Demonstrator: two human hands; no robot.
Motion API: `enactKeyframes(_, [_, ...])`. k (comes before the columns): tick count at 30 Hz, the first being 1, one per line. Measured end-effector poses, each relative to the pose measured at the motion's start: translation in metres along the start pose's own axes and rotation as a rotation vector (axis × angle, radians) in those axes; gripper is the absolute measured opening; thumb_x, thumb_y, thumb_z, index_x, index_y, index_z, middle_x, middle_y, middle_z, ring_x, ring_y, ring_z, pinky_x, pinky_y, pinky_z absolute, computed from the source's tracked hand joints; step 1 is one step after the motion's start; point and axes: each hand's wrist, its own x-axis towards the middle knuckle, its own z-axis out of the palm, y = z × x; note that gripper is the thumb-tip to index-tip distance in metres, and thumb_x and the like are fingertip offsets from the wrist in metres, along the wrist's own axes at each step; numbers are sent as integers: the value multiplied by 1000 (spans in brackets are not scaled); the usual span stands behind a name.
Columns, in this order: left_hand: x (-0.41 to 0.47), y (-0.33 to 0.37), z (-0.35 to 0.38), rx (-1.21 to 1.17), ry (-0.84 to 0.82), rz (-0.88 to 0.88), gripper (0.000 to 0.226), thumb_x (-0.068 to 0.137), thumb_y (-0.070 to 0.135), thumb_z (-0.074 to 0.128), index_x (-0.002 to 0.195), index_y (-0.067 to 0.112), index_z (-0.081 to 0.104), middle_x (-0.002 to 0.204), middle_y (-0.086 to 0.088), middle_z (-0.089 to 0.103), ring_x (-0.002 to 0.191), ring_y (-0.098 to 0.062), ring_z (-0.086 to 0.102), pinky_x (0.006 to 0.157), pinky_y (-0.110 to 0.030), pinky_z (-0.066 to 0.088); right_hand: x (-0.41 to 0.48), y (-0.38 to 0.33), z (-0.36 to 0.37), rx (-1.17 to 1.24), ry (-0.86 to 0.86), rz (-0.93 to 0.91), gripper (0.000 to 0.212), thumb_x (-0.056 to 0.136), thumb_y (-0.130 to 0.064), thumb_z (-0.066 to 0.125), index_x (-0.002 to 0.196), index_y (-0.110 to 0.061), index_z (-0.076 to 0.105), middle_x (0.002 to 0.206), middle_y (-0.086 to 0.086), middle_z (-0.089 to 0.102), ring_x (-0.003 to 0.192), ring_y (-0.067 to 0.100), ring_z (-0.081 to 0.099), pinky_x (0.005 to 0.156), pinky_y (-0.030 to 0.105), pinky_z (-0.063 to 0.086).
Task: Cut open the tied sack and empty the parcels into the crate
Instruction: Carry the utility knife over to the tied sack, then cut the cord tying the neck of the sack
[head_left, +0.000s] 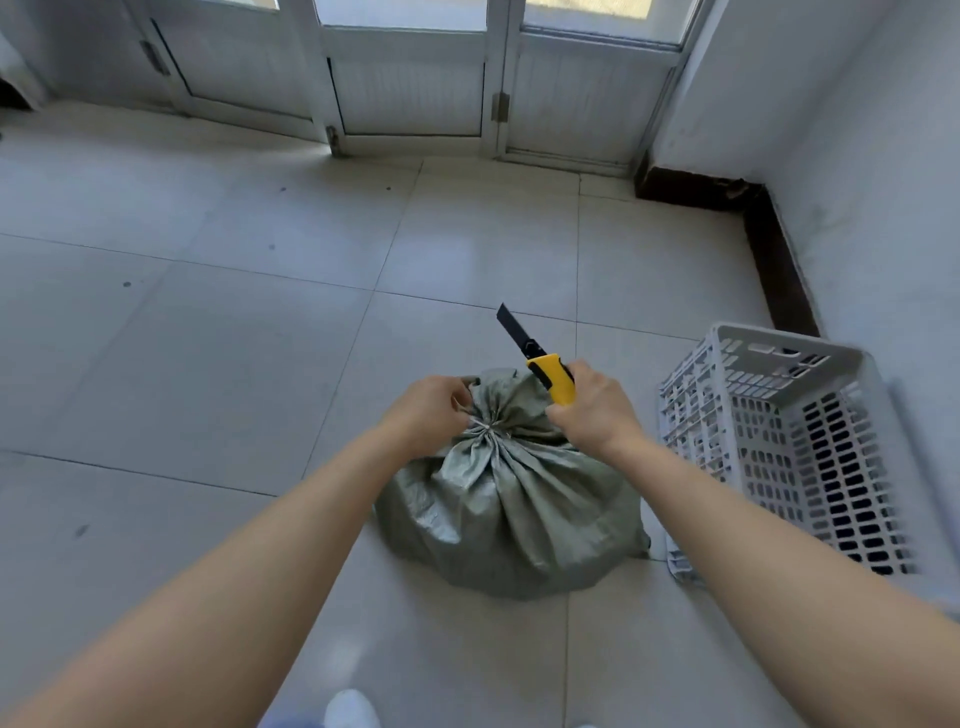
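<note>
- Between both hands, on the floor, grey sack (511, 512) sits tied; left hand (431, 415) pinches its gathered neck, likely steadying it
- right hand (592, 410) grips yellow knife (540, 364), blade upward; crate (789, 441) just right

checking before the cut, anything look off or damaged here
Nothing stands out. The sack sits whole and tied on the floor; the left hand grips its gathered top, the right hand holds the knife, blade out and pointing away from it. The crate stands beside it.
</note>
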Motion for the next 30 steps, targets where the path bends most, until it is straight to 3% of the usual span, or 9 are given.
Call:
enactKeyframes(6, [56, -60, 90, -30, 60, -15, 25, 93, 17, 54, 116, 11, 61, 101, -4, 63, 88, -19, 59, 80, -32, 47, 32, 59, 89, 29, 28, -43, 47, 92, -36, 57, 131, -12, 46, 84, 2, 54, 75, 22, 52, 66, 31, 39])
enactKeyframes(9, [85, -80, 118, -17, 135, 12, 28, 93, 17, 54, 120, 11, 59, 120, -6, 59, 108, -23, 57, 93, -36, 44, 50, 80, 115, 5, 57, -67, 41, 92, -37, 57, 125, -13, 50, 84, 3, 55, 75, 23, 53, 65, 32, 40])
enactKeyframes(14, [136, -98, 150, 179, 193, 113, 46, 93, 21, 52, 138, 21, 46, 148, -1, 37, 136, -25, 31, 112, -40, 29, 78, 100, 137, 27, 121, -76, 46, 90, -37, 58, 128, -14, 49, 91, 3, 56, 83, 24, 53, 72, 32, 42])
enactKeyframes(18, [161, -103, 166, 247, 110, 16, 38, 95, 28, 48, 133, 24, 48, 140, -6, 49, 135, -29, 30, 106, -46, 29, 82, 107, 142, 52, 122, -67, 42, 90, -36, 60, 125, -14, 51, 94, 4, 57, 87, 24, 55, 77, 34, 46])
enactKeyframes(21, [166, -103, 168, 255, 81, -22, 28, 94, 34, 52, 115, 17, 61, 123, -10, 59, 129, -31, 38, 101, -45, 35, 80, 108, 141, 33, 106, -50, 41, 89, -36, 61, 122, -14, 53, 96, 5, 59, 85, 23, 53, 73, 31, 41])
enactKeyframes(24, [165, -100, 164, -32, 113, -6, 18, 93, 22, 57, 88, 10, 69, 86, -4, 64, 91, -23, 59, 78, -31, 45, 81, 106, 141, 42, 97, -28, 37, 87, -34, 62, 117, -14, 55, 96, 5, 59, 86, 24, 54, 72, 32, 42])
enactKeyframes(26, [165, -97, 161, -382, 129, -61, 21, 89, 13, 59, 69, 11, 63, 68, -2, 56, 70, -18, 54, 66, -26, 42, 82, 102, 143, 96, 110, -4, 33, 86, -31, 62, 114, -15, 54, 91, 3, 58, 85, 24, 55, 70, 32, 42])
enactKeyframes(28, [166, -97, 157, -675, 113, -103, 27, 88, 10, 60, 61, 14, 57, 64, -6, 55, 64, -19, 51, 67, -30, 42, 85, 97, 146, 219, 142, 21, 27, 84, -30, 64, 105, -17, 53, 82, -2, 56, 79, 21, 53, 64, 31, 39])
enactKeyframes(30, [161, -96, 151, -900, 21, -93, 26, 91, 9, 58, 65, 13, 55, 73, -9, 60, 69, -22, 56, 71, -33, 44, 88, 89, 149, 352, 166, 32, 27, 82, -33, 67, 99, -16, 55, 81, -3, 57, 77, 19, 54, 66, 31, 41])
